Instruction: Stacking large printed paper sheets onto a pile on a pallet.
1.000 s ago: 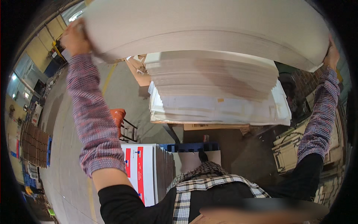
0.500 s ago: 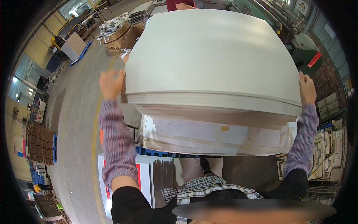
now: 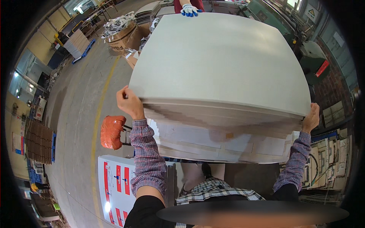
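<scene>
A large white cardboard sheet (image 3: pixel 224 57) lies on top of a tall stack of sheets (image 3: pixel 228 116), whose brown-grey edges fan unevenly toward me. At its near left corner, my left hand (image 3: pixel 130 103) is closed with the fingers curled on the sheet's edge. My right hand (image 3: pixel 311 118) grips the near right corner, fingers bent over the rim. How many sheets lie between the fingers cannot be made out. Across the stack, a co-worker's white and blue gloved hand (image 3: pixel 190 10) rests on the far edge.
Below the sheets is a pale, taped base (image 3: pixel 190 142). An orange wrapped seat (image 3: pixel 112 132) stands left of it, near a pile of red-and-white printed boards (image 3: pixel 114 178). Cartons of scraps (image 3: pixel 123 38) stand far left. Green machinery (image 3: pixel 312 57) flanks the right side.
Both my hands have come down toward me along the sides to the near corners, and the left has moved inward. The co-worker's gloved hand has appeared on the far edge.
</scene>
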Demonstrator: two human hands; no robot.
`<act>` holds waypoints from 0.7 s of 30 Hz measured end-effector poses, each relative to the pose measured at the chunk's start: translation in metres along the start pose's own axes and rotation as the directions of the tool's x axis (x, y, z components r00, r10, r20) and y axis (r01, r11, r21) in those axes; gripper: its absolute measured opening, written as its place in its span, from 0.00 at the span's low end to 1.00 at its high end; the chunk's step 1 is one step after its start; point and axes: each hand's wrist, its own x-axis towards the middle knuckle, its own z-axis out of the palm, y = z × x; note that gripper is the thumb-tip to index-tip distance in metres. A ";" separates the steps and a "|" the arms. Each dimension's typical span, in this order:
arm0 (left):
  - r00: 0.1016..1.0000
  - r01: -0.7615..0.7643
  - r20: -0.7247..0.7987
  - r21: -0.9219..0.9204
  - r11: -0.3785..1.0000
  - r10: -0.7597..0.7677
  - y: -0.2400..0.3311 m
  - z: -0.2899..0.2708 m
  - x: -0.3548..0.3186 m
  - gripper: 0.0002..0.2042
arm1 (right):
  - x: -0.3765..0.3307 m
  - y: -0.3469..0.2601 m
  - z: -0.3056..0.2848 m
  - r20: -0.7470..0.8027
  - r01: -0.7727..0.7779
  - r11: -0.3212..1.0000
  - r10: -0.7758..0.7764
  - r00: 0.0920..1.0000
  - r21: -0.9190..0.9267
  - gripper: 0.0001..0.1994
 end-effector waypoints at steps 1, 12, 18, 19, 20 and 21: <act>0.996 -0.087 0.033 0.046 0.995 0.086 -0.001 -0.008 -0.001 0.08 | -0.008 -0.019 -0.009 -0.012 0.074 0.991 -0.076 0.997 -0.107 0.27; 0.802 0.513 0.169 0.296 0.806 -0.572 -0.120 -0.427 -0.142 0.08 | -0.305 -0.176 -0.001 0.574 -0.136 0.874 -0.181 0.799 0.466 0.12; 0.708 0.598 -0.296 0.734 0.322 -0.642 -0.147 -0.726 -0.344 0.09 | -0.539 -0.309 0.050 0.696 -0.050 0.706 -0.680 0.231 0.707 0.06; 0.664 0.676 -0.376 0.672 0.303 -0.646 -0.140 -0.753 -0.363 0.09 | -0.570 -0.331 0.061 0.674 -0.029 0.679 -0.722 0.153 0.734 0.05; 0.543 0.801 -0.591 0.577 0.159 -0.596 -0.127 -0.837 -0.424 0.10 | -0.619 -0.365 0.077 0.600 -0.032 0.599 -0.799 0.037 0.800 0.06; 0.600 0.724 -0.578 0.686 0.067 -0.553 -0.127 -0.851 -0.450 0.10 | -0.650 -0.372 0.104 0.557 0.043 0.555 -0.830 -0.035 0.830 0.06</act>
